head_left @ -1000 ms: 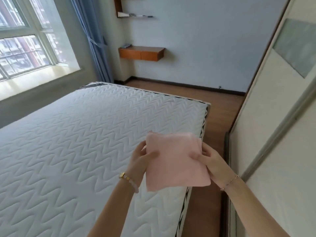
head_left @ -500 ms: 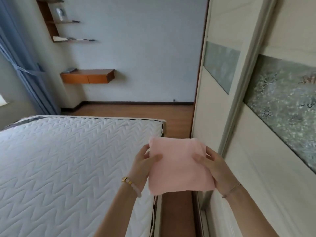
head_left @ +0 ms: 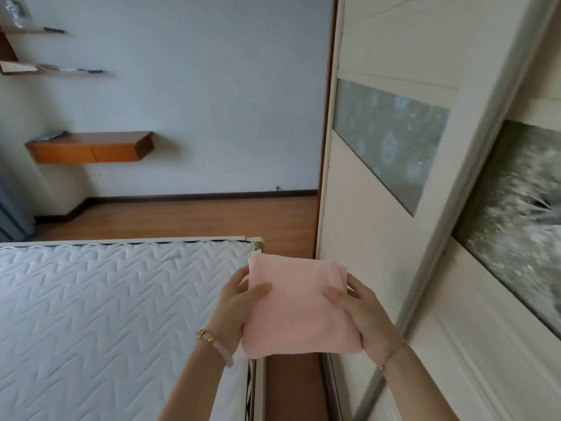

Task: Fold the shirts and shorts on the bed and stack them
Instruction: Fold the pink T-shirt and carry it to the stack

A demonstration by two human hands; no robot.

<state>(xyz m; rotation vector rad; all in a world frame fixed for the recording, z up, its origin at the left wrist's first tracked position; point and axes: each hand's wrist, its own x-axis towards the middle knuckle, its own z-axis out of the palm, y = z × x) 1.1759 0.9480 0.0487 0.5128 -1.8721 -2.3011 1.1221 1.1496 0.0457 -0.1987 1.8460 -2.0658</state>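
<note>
Folded pink garment (head_left: pixel 299 308): held above the bed (head_left: pixel 106 314) edge, left hand (head_left: pixel 239 305) and right hand (head_left: pixel 362 311) fingers pinching its sides.

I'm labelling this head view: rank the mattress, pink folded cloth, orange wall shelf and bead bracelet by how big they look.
1. mattress
2. pink folded cloth
3. orange wall shelf, farther away, so true size unsure
4. bead bracelet

Hidden, cut off: pink garment (head_left: pixel 299 305)
Shirt or shorts, unclear. Fingers of left hand (head_left: pixel 233 305) and right hand (head_left: pixel 370 320) hidden behind it. Bed (head_left: pixel 106 299), left of it, cut by view's edge.
</note>
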